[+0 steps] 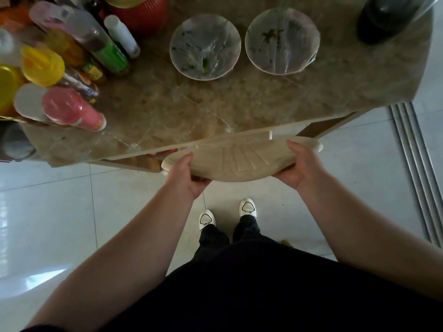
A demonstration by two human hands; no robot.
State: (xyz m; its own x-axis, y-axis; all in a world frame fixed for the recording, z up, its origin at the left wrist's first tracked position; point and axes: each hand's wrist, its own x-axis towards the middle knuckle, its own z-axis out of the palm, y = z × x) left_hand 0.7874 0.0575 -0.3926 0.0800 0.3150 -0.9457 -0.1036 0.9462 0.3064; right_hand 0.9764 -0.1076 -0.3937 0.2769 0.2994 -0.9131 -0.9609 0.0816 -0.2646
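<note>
A cream plastic stool seat (242,161), round with radial grooves, sits partly under the near edge of the brown marble table (182,111). My left hand (185,174) grips its left rim, thumb on top and fingers underneath. My right hand (300,164) grips its right rim the same way. The stool's far half and its legs are hidden below the tabletop.
Two bowls covered in cling film (205,46) (282,40) stand at the back of the table. Several bottles and jars (72,68) crowd the left side. A dark pot (388,17) sits at the back right. A floor track (417,168) runs along the right.
</note>
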